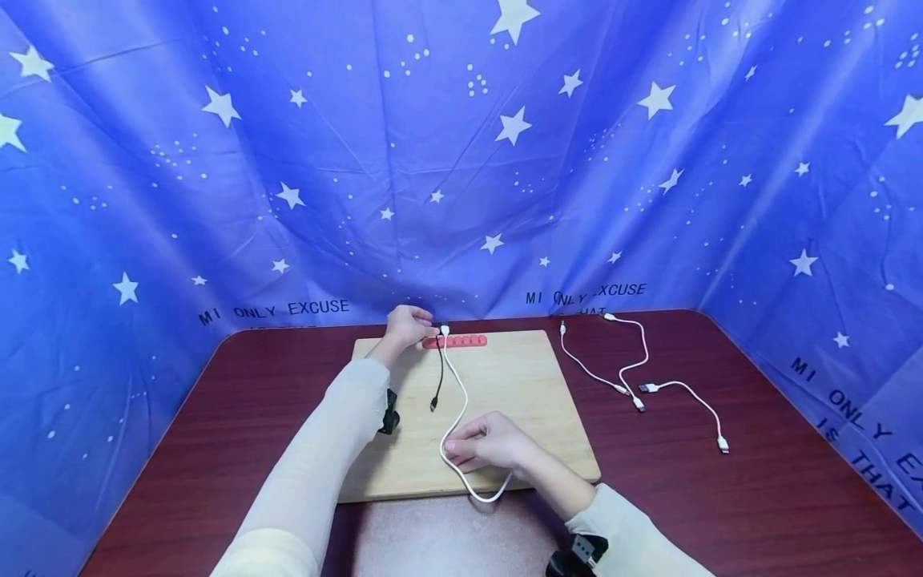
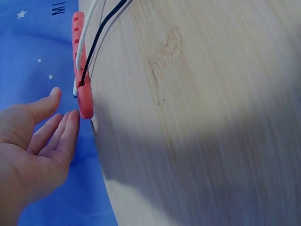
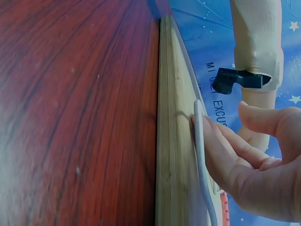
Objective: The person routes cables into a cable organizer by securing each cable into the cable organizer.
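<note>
A red cable holder (image 1: 469, 341) with several slots lies along the far edge of the wooden board (image 1: 530, 401). Side by side in its left-end slots sit a white USB cable (image 1: 465, 393) and a short black cable (image 1: 441, 373). My left hand (image 1: 409, 324) hovers at the holder's left end, thumb apart from the fingers, nothing between them; the left wrist view shows this hand (image 2: 44, 146) beside the red strip. Near the board's front, my right hand (image 1: 493, 445) has its fingertips at the white cable's loop. Its thumb stands away from the fingers (image 3: 225, 155).
Right of the board, white cables (image 1: 645, 340) lie on the dark red table (image 1: 663, 497), with another short white USB cable (image 1: 695, 393) nearer. A blue star-patterned curtain (image 1: 447, 160) rises behind the table. The white cable's loop hangs over the board's front edge.
</note>
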`<state>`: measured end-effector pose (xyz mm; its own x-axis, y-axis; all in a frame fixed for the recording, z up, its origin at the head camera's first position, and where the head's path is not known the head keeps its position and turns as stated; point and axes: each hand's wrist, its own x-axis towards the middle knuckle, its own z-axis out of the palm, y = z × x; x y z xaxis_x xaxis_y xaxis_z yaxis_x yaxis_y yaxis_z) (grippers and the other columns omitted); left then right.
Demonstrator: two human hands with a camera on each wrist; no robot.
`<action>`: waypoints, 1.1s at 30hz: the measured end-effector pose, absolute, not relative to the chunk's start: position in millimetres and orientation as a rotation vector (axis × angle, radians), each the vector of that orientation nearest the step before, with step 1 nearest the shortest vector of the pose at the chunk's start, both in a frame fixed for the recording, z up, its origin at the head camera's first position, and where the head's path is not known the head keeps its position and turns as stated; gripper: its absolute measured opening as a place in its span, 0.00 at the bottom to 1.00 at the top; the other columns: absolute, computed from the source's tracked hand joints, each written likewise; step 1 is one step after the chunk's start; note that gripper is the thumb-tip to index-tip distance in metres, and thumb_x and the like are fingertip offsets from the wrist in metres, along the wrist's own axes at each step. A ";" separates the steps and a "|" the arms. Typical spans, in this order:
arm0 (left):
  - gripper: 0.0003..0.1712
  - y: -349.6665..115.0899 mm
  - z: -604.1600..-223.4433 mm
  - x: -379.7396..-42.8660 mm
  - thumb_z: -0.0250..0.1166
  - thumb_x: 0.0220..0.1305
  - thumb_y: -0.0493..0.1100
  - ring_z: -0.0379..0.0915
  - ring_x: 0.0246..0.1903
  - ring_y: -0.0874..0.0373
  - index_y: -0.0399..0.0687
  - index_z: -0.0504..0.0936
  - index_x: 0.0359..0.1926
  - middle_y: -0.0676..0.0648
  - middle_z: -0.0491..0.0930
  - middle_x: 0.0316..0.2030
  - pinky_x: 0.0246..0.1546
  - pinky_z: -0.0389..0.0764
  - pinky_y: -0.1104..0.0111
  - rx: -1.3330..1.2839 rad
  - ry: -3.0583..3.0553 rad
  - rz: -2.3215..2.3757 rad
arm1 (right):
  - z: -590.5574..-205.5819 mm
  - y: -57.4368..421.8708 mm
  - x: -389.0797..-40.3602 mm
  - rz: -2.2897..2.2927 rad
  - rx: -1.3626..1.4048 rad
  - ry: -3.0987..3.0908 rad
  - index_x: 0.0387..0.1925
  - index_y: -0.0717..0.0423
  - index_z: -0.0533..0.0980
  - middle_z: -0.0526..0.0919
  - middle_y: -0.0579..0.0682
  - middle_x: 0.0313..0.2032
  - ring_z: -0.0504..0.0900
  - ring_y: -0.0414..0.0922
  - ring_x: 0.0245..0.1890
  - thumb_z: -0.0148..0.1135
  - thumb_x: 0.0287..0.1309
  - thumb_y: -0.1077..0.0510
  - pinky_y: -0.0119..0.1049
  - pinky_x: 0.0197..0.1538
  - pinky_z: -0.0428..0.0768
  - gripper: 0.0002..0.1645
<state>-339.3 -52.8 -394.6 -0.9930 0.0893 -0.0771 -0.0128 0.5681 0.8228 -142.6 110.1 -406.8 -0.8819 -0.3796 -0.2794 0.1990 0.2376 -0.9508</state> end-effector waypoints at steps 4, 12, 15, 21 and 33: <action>0.22 -53.9 -393.7 -337.8 0.71 0.54 0.36 0.83 0.47 0.47 0.36 0.81 0.52 0.38 0.84 0.47 0.61 0.77 0.63 0.056 2.681 1.408 | -406.7 102.7 -144.0 -1.689 -0.205 2.036 0.46 0.76 0.77 0.86 0.67 0.41 0.86 0.42 0.35 0.60 0.59 0.65 0.41 0.45 0.88 0.17; 0.24 -58.4 -391.6 -334.4 0.71 0.53 0.36 0.83 0.47 0.47 0.36 0.80 0.53 0.39 0.84 0.49 0.61 0.77 0.62 0.075 2.629 1.461 | -400.8 103.0 -151.2 -1.667 -0.229 2.060 0.49 0.76 0.76 0.84 0.69 0.44 0.88 0.49 0.39 0.60 0.58 0.67 0.41 0.48 0.87 0.19; 0.24 -57.9 -393.0 -331.9 0.72 0.52 0.36 0.83 0.47 0.47 0.37 0.81 0.52 0.39 0.84 0.48 0.60 0.78 0.63 0.092 2.625 1.479 | -398.1 110.1 -154.7 -1.685 -0.217 2.079 0.50 0.77 0.74 0.83 0.70 0.46 0.87 0.47 0.39 0.59 0.57 0.68 0.42 0.49 0.87 0.20; 0.23 -54.9 -397.4 -323.7 0.72 0.51 0.34 0.83 0.46 0.47 0.36 0.81 0.50 0.37 0.84 0.47 0.48 0.85 0.65 0.104 2.548 1.561 | -395.6 126.2 -162.1 -1.705 -0.192 2.091 0.52 0.78 0.73 0.82 0.71 0.46 0.86 0.44 0.38 0.59 0.57 0.69 0.43 0.49 0.86 0.21; 0.19 -56.0 -400.8 -310.0 0.71 0.54 0.38 0.84 0.43 0.50 0.38 0.83 0.48 0.40 0.86 0.45 0.41 0.87 0.69 0.071 2.521 1.588 | -392.8 160.8 -179.7 -1.613 -0.170 2.238 0.54 0.75 0.72 0.82 0.69 0.49 0.85 0.43 0.40 0.58 0.60 0.64 0.40 0.45 0.87 0.23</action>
<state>-310.0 -56.0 -400.8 -0.9858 0.1258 -0.1108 -0.0455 0.4350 0.8993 -179.7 160.8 -392.8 -0.9221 -0.3116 -0.2293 0.1189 0.3357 -0.9344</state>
